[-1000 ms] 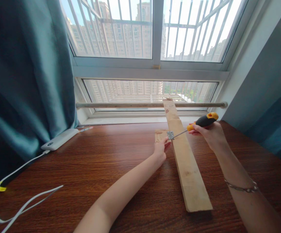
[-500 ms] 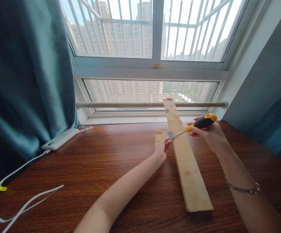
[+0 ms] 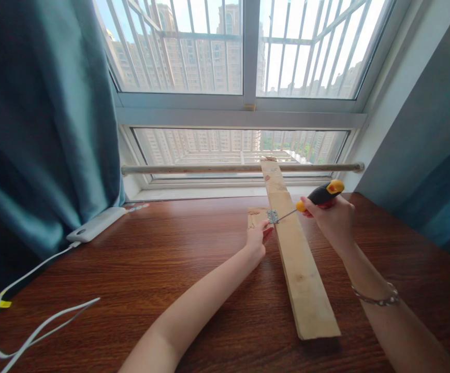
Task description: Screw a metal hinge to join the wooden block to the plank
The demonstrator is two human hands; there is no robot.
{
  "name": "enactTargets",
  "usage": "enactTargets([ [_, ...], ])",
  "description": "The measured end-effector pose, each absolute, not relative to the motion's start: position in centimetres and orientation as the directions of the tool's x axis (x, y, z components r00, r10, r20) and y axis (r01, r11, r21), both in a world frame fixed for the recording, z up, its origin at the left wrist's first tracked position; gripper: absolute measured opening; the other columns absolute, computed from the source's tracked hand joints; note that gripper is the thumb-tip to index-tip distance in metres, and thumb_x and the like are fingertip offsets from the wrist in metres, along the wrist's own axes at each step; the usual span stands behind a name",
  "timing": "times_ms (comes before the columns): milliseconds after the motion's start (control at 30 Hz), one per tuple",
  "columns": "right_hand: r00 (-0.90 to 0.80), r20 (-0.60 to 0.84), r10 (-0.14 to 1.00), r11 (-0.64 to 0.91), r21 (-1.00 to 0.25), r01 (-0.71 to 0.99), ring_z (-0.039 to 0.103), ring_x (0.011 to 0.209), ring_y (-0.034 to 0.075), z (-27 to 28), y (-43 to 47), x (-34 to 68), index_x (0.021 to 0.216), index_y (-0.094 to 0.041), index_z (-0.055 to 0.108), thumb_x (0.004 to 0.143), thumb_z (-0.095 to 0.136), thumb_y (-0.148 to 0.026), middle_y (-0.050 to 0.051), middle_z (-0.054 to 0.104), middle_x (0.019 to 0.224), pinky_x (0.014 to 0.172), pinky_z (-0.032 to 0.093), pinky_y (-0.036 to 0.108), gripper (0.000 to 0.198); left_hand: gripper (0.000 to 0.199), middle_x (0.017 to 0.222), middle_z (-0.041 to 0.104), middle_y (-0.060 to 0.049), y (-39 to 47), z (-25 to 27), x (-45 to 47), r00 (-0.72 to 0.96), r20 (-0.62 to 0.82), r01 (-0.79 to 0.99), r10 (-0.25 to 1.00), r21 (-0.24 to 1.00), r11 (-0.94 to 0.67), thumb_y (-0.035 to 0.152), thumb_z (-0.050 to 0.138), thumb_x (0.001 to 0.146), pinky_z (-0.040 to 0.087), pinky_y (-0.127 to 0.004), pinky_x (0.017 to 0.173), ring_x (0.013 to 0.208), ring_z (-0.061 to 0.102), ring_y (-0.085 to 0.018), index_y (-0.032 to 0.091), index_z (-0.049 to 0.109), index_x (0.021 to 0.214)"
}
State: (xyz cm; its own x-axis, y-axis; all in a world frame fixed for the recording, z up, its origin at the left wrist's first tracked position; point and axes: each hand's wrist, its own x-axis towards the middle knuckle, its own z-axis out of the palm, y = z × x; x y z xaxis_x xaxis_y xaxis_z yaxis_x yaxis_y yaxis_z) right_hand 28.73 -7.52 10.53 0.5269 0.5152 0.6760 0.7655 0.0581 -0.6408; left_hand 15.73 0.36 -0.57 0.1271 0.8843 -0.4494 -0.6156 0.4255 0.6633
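My right hand is closed around the black and yellow handle of a screwdriver. Its shaft slants down to the left, and the tip meets a small metal hinge. That hinge lies across the seam between a long pale wooden board and a short wooden piece. At the lower edge of the short piece, my left hand grips it, thumb near the hinge and fingers curled below. Any screw under the tip is too small to make out.
Everything rests on a brown wood-grain table. A white power strip with a white cable lies at the left by a blue curtain. Beyond the table's far edge, a horizontal rail runs before the barred window.
My right hand has turned around the screwdriver handle, with its wrist shifting left. The screwdriver tip stays at the hinge, and my left hand and the boards hold nearly still.
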Motion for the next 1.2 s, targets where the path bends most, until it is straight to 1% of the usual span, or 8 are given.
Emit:
enactTargets([
  [200,0.575,0.636,0.515,0.214,-0.745,0.632,0.067,0.055,0.024,9.9,-7.4,28.5,0.067,-0.015,0.064,0.066,0.069,-0.051,0.007,0.069,0.060,0.050,0.053,0.031,0.036,0.016,0.075,0.067,-0.004,0.5,-0.8,15.7,0.132,-0.443,-0.617,0.887,0.663,0.423,0.009,0.070,0.068,0.051,-0.019,0.056,0.051,0.061,-0.008,0.014,0.059,0.077],
  [500,0.551,0.665,0.505,0.142,-0.693,0.707,0.067,0.056,0.027,9.1,-6.5,29.1,0.065,-0.015,0.064,0.065,0.068,-0.054,0.009,0.070,0.060,0.053,0.052,0.034,0.039,0.016,0.070,0.066,-0.003,0.4,-0.7,15.7,0.126,-0.443,-0.628,0.888,0.657,0.417,0.008,0.071,0.066,0.051,-0.019,0.053,0.050,0.061,-0.009,0.013,0.059,0.073],
  [733,0.549,0.658,0.516,0.088,-0.678,0.730,0.067,0.056,0.027,9.8,-6.9,28.7,0.059,-0.017,0.060,0.063,0.071,-0.048,0.007,0.066,0.054,0.053,0.052,0.033,0.033,0.017,0.068,0.065,-0.003,0.3,-0.4,15.7,0.121,-0.449,-0.622,0.885,0.661,0.420,0.008,0.072,0.066,0.051,-0.020,0.054,0.049,0.061,-0.009,0.013,0.058,0.073],
  [800,0.549,0.605,0.577,0.157,-0.741,0.653,0.067,0.055,0.026,9.7,-6.7,28.8,0.068,-0.016,0.062,0.064,0.071,-0.046,0.007,0.068,0.058,0.053,0.054,0.035,0.031,0.017,0.068,0.066,-0.003,0.3,-0.4,15.7,0.119,-0.450,-0.620,0.885,0.663,0.420,0.008,0.073,0.065,0.051,-0.021,0.055,0.049,0.060,-0.009,0.014,0.058,0.073],
  [933,0.468,0.464,0.752,0.363,-0.885,0.293,0.068,0.056,0.021,9.9,-6.3,29.2,0.096,-0.018,0.063,0.065,0.072,-0.041,0.005,0.072,0.084,0.054,0.059,0.037,0.039,0.015,0.067,0.066,-0.002,0.3,-0.4,15.7,0.119,-0.454,-0.623,0.883,0.658,0.422,0.007,0.070,0.067,0.050,-0.021,0.055,0.049,0.060,-0.009,0.013,0.059,0.074],
  [1033,0.390,0.429,0.815,0.418,-0.901,0.116,0.069,0.062,0.021,10.3,-6.3,29.7,0.096,-0.019,0.063,0.061,0.076,-0.037,0.006,0.070,0.096,0.065,0.061,0.040,0.042,0.015,0.069,0.066,-0.003,0.3,-0.4,15.7,0.117,-0.453,-0.627,0.884,0.657,0.419,0.006,0.069,0.067,0.050,-0.021,0.054,0.049,0.060,-0.009,0.013,0.059,0.076],
  [1100,0.375,0.406,0.834,0.396,-0.912,0.106,0.070,0.065,0.023,10.3,-6.3,30.0,0.088,-0.015,0.064,0.058,0.079,-0.037,0.009,0.070,0.096,0.067,0.061,0.041,0.040,0.016,0.069,0.067,-0.003,0.3,-0.3,15.7,0.114,-0.449,-0.627,0.886,0.659,0.415,0.007,0.070,0.066,0.050,-0.020,0.054,0.049,0.060,-0.009,0.013,0.059,0.077],
  [1200,0.499,0.436,0.749,0.330,-0.898,0.289,0.069,0.061,0.027,9.8,-6.2,29.9,0.076,-0.012,0.065,0.054,0.080,-0.042,0.012,0.072,0.080,0.059,0.061,0.041,0.041,0.019,0.068,0.066,-0.003,0.2,-0.3,15.7,0.118,-0.442,-0.627,0.889,0.661,0.412,0.009,0.074,0.064,0.050,-0.020,0.054,0.049,0.060,-0.009,0.014,0.060,0.076],
])
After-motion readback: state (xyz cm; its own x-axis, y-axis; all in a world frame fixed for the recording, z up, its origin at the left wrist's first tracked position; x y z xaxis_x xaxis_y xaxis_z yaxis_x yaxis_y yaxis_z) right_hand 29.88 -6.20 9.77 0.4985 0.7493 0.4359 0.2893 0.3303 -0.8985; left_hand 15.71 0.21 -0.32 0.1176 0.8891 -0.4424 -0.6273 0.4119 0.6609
